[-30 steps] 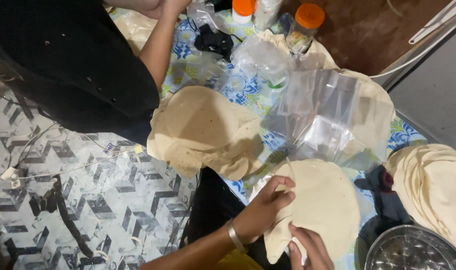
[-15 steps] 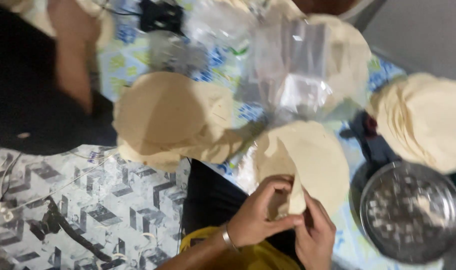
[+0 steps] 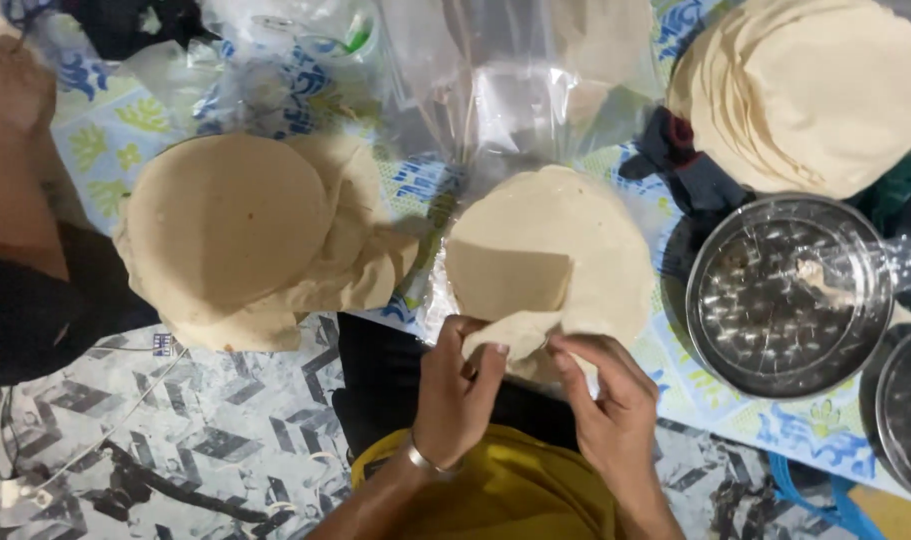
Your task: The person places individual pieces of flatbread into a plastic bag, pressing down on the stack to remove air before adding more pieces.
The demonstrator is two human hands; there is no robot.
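1. Left hand (image 3: 455, 395) and right hand (image 3: 605, 405) each pinch the near edge of a folded flatbread (image 3: 515, 335).
2. It lies atop the middle flatbread stack (image 3: 575, 240), beside a steel plate (image 3: 785, 295).

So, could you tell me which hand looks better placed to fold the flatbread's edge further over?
Probably the left hand: its fingers already pinch the folded edge of the flatbread, thumb on top. The right hand only touches that edge from beside it.
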